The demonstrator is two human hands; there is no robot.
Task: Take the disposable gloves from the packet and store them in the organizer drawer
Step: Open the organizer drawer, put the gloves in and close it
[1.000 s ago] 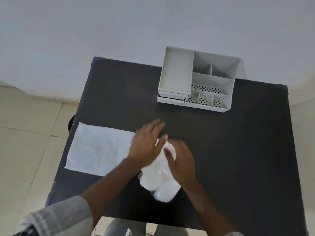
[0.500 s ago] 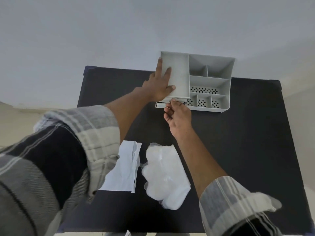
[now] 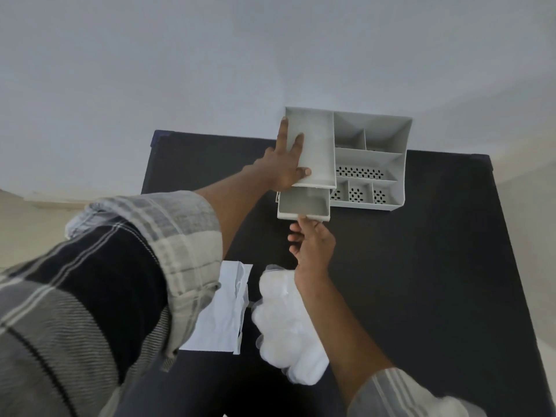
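A grey organizer (image 3: 373, 164) stands at the far edge of the black table (image 3: 421, 266). Its drawer (image 3: 304, 206) is pulled out toward me and looks empty. My left hand (image 3: 284, 164) presses flat against the organizer's left top section, fingers spread. Just below the drawer, my right hand (image 3: 313, 245) touches the drawer's front lip with its fingertips. A pile of white disposable gloves (image 3: 285, 326) lies on the table near me, partly under my right forearm. Left of the pile lies the flat white packet (image 3: 222, 308), partly hidden by my left sleeve.
A pale wall rises right behind the organizer. Tiled floor shows past the table's left and right edges. The organizer's right side has several open compartments, some with perforated bottoms.
The drawer has slid out toward me, drawn by my right hand. My left hand stays on the organizer. One second ago both hands were on the glove pile.
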